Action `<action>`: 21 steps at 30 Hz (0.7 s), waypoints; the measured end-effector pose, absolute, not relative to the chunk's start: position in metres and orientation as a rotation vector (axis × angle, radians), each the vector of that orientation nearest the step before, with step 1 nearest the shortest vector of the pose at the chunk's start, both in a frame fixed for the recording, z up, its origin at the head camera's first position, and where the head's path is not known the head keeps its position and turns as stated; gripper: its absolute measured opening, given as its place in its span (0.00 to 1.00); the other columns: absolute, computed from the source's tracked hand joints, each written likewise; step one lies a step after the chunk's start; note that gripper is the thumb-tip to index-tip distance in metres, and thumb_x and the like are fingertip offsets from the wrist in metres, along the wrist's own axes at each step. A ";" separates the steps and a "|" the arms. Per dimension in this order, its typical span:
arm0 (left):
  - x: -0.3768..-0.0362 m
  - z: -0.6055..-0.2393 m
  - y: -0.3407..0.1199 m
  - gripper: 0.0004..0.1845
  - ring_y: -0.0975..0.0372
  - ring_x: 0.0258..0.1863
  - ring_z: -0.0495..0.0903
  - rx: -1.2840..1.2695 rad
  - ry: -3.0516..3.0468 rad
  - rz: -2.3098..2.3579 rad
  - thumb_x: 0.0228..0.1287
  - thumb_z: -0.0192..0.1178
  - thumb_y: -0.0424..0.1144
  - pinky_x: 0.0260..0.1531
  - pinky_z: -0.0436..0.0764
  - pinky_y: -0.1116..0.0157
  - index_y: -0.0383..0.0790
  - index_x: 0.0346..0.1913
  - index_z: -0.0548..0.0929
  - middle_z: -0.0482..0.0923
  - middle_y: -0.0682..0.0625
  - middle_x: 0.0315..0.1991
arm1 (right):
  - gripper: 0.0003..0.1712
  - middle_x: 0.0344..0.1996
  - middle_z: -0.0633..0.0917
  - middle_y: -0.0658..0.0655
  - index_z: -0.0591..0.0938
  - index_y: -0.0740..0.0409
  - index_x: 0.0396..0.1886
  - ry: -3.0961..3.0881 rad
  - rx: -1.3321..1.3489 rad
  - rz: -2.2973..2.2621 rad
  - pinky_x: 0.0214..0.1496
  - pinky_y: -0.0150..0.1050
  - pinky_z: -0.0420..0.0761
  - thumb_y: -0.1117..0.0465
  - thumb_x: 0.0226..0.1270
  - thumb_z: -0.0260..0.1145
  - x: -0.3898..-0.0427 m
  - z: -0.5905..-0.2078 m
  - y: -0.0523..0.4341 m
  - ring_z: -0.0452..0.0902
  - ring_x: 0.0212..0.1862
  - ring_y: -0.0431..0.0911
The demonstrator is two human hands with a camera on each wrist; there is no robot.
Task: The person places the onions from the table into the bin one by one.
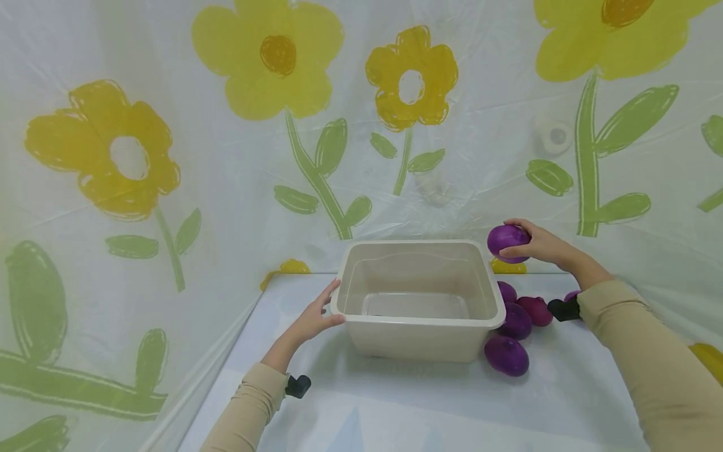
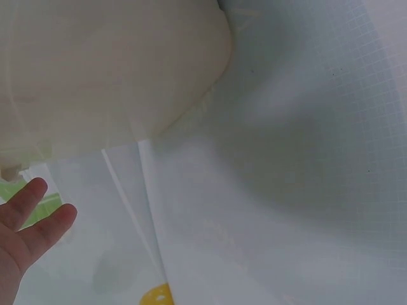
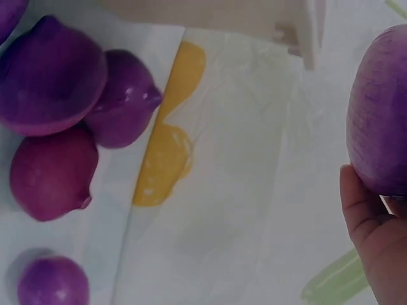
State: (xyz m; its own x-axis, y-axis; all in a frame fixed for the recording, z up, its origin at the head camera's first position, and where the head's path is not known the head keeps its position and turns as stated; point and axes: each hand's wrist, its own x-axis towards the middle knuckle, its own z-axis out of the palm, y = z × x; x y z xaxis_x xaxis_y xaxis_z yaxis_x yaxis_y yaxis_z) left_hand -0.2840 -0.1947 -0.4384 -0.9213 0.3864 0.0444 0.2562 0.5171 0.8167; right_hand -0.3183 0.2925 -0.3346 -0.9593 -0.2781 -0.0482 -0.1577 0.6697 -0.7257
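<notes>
A beige plastic bin (image 1: 419,300) stands empty in the middle of the white table (image 1: 395,402). My left hand (image 1: 316,317) rests with straight fingers against the bin's left rim; its fingertips (image 2: 32,213) show below the bin (image 2: 108,70) in the left wrist view. My right hand (image 1: 536,243) holds a purple onion (image 1: 507,242) in the air above the bin's far right corner, seen close as the onion (image 3: 381,111) over the thumb (image 3: 359,210). Several more purple onions (image 1: 508,353) lie on the table right of the bin.
Loose onions (image 3: 54,82) cluster on the cloth, one redder onion (image 3: 51,175) among them. A plastic sheet printed with yellow flowers (image 1: 265,56) hangs behind and on both sides of the table. The table's left edge (image 1: 226,351) runs diagonally.
</notes>
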 end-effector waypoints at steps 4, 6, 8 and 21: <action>-0.284 -0.439 -0.195 0.50 0.45 0.67 0.55 0.548 2.614 1.363 0.50 0.63 0.61 0.61 0.59 0.43 0.50 0.72 0.48 0.45 0.48 0.73 | 0.48 0.61 0.61 0.72 0.50 0.60 0.69 2.708 -0.395 -1.171 0.58 0.63 0.64 0.48 0.57 0.64 -0.323 -0.328 0.276 0.61 0.59 0.66; -0.284 -0.439 -0.195 0.51 0.46 0.67 0.56 0.538 2.615 1.360 0.49 0.63 0.61 0.61 0.59 0.43 0.51 0.72 0.48 0.45 0.48 0.73 | 0.48 0.61 0.62 0.72 0.50 0.60 0.69 2.689 -0.417 -1.178 0.59 0.62 0.65 0.49 0.57 0.65 -0.325 -0.326 0.268 0.61 0.60 0.65; -0.283 -0.439 -0.195 0.51 0.46 0.67 0.55 0.537 2.615 1.360 0.49 0.63 0.61 0.62 0.58 0.43 0.51 0.72 0.48 0.45 0.48 0.73 | 0.47 0.62 0.61 0.72 0.51 0.59 0.69 2.673 -0.440 -1.176 0.59 0.61 0.65 0.49 0.57 0.65 -0.327 -0.325 0.259 0.60 0.60 0.65; -0.284 -0.439 -0.194 0.50 0.47 0.67 0.55 0.523 2.617 1.350 0.50 0.63 0.60 0.62 0.58 0.43 0.52 0.72 0.48 0.45 0.49 0.73 | 0.46 0.63 0.61 0.69 0.54 0.54 0.68 2.593 -0.511 -1.153 0.58 0.56 0.69 0.50 0.55 0.67 -0.335 -0.325 0.207 0.65 0.58 0.63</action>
State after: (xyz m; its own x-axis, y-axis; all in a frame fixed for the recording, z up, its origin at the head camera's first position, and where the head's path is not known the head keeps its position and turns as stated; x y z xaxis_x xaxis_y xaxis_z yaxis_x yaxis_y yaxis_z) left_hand -0.2842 -0.1943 -0.4387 -0.9278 0.3722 0.0258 0.2369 0.5341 0.8116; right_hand -0.3347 0.2073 -0.3250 -0.9051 -0.4155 -0.0899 -0.2115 0.6235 -0.7526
